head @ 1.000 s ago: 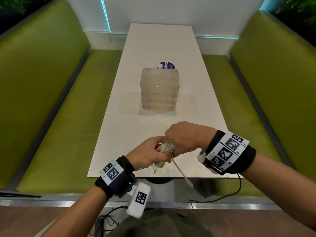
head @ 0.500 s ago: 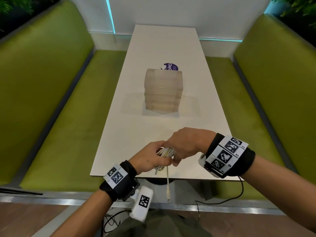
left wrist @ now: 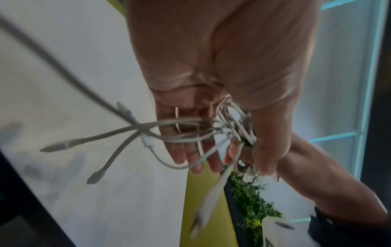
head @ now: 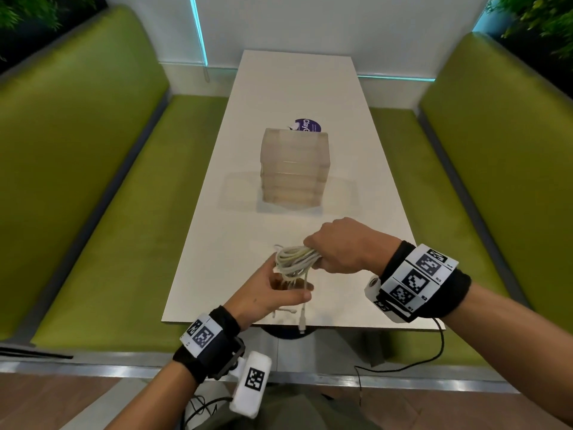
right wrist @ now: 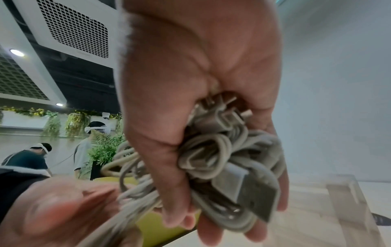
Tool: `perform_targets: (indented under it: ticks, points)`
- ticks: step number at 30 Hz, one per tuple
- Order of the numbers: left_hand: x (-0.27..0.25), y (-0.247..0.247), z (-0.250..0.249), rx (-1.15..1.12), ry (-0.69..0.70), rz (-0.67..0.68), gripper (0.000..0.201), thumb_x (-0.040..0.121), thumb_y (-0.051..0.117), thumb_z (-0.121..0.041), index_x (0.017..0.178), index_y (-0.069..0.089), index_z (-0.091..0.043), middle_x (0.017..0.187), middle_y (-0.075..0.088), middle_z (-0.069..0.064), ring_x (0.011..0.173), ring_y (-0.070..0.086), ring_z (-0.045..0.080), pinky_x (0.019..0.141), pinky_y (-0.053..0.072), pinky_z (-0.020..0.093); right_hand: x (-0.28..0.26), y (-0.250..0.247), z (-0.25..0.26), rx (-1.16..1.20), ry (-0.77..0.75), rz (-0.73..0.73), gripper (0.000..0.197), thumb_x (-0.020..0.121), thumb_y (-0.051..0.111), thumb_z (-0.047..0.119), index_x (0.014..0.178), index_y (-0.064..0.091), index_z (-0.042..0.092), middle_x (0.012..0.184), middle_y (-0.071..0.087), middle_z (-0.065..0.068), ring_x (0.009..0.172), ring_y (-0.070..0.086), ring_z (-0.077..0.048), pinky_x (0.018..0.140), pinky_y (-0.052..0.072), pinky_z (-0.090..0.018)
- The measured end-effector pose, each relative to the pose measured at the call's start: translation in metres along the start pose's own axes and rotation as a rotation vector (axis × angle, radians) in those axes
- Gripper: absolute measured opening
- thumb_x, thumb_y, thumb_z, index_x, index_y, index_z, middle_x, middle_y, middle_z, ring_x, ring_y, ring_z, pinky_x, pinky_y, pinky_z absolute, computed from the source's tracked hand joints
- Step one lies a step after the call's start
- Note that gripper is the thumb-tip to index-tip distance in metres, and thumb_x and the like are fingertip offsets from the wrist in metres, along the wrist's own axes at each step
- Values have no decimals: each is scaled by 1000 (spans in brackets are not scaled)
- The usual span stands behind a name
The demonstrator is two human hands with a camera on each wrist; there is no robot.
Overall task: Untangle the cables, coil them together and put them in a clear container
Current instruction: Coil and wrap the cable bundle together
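A coil of white cables [head: 294, 259] hangs over the near end of the white table [head: 294, 82]. My right hand [head: 341, 246] grips the coil from the right; in the right wrist view its fingers wrap the bundle [right wrist: 222, 167] and a flat plug. My left hand [head: 273, 290] lies just below the coil with fingers straight. Loose cable ends [left wrist: 180, 130] cross in front of its fingers [left wrist: 186, 150], and one plug end [head: 302, 319] dangles past the table edge. The clear container [head: 294, 162], a stack of see-through boxes, stands mid-table beyond the hands.
Green bench seats [head: 93, 212] line both sides of the table. A purple round label [head: 307, 125] lies behind the container. A black wire [head: 434, 352] trails from my right wrist toward the floor. People stand far off in the right wrist view.
The left hand has let go of the coil and opened beneath it. The right hand now holds the coil alone, a little further over the table.
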State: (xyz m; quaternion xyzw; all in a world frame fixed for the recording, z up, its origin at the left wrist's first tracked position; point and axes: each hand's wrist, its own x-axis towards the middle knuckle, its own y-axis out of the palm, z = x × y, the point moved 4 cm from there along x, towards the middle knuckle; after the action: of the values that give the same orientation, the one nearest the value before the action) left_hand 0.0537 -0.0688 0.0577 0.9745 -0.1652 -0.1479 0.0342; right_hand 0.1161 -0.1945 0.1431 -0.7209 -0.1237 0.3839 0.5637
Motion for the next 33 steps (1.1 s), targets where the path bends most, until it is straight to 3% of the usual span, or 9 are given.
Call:
perform_targets:
  ticks: [5, 8, 13, 17, 19, 23, 25, 29, 33]
  points:
    - [11, -4, -6, 98, 38, -102, 15, 96, 49, -5, 106, 56, -12, 88, 65, 8, 81, 70, 20, 79, 53, 28, 3, -10, -5, 151, 102, -111, 22, 91, 51, 37, 100, 56, 18, 97, 64, -6, 76, 51, -24, 67, 37, -31]
    - [8, -15, -13, 245, 60, -91, 19, 100, 45, -21, 92, 60, -15, 76, 70, -2, 76, 66, 11, 60, 43, 19, 2, -15, -11, 336, 148, -140, 20, 89, 56, 38, 92, 56, 18, 88, 63, -3, 75, 51, -22, 66, 39, -31]
    - [8, -28, -22, 271, 219, -170, 34, 93, 49, -38, 84, 52, -5, 69, 57, 11, 74, 69, 19, 69, 47, 28, -2, -18, -16, 699, 182, -208, 21, 86, 60, 33, 87, 61, 12, 75, 66, -2, 62, 58, -18, 58, 47, -32]
    - [8, -31, -36, 105, 343, -318, 27, 97, 47, -28, 86, 54, -5, 61, 39, 2, 56, 40, 17, 55, 38, 26, -4, -21, -11, 977, 181, -268, 13, 87, 62, 26, 77, 60, 18, 68, 61, 0, 54, 53, -15, 46, 47, -25]
    - [9, -30, -41, -14, 362, -351, 23, 101, 42, -22, 88, 54, -7, 62, 39, 0, 58, 37, 16, 55, 35, 23, -2, -15, -4, 1038, 189, -295, 14, 87, 62, 27, 74, 57, 24, 68, 61, 1, 56, 55, -16, 47, 48, -27]
    - [13, -29, -45, -202, 326, -408, 24, 103, 34, -14, 99, 55, -3, 79, 62, 0, 67, 58, 7, 65, 48, 18, 10, 7, 11, 918, 222, -319, 24, 88, 57, 43, 100, 60, 22, 91, 68, -1, 79, 63, -23, 71, 54, -38]
    - [14, -27, -49, -244, 312, -436, 25, 103, 33, -12, 100, 56, -3, 83, 62, 4, 68, 58, 6, 63, 48, 18, 16, 14, 14, 937, 229, -318, 33, 85, 60, 50, 105, 59, 24, 93, 68, -1, 75, 61, -20, 70, 53, -38]
    - [17, -22, -50, -430, 214, -479, 18, 101, 37, -10, 94, 54, -9, 86, 61, 8, 72, 59, 16, 60, 53, 25, 22, 21, 25, 1049, 223, -281, 48, 64, 75, 57, 98, 61, 26, 81, 69, 2, 62, 59, -15, 67, 53, -37]
    - [18, -21, -49, -716, 151, -443, 20, 98, 43, -22, 107, 55, -10, 105, 63, 14, 83, 65, 21, 72, 52, 33, 26, 20, 28, 1145, 208, -319, 27, 66, 81, 42, 76, 59, 32, 97, 61, -6, 83, 63, -23, 79, 52, -41]
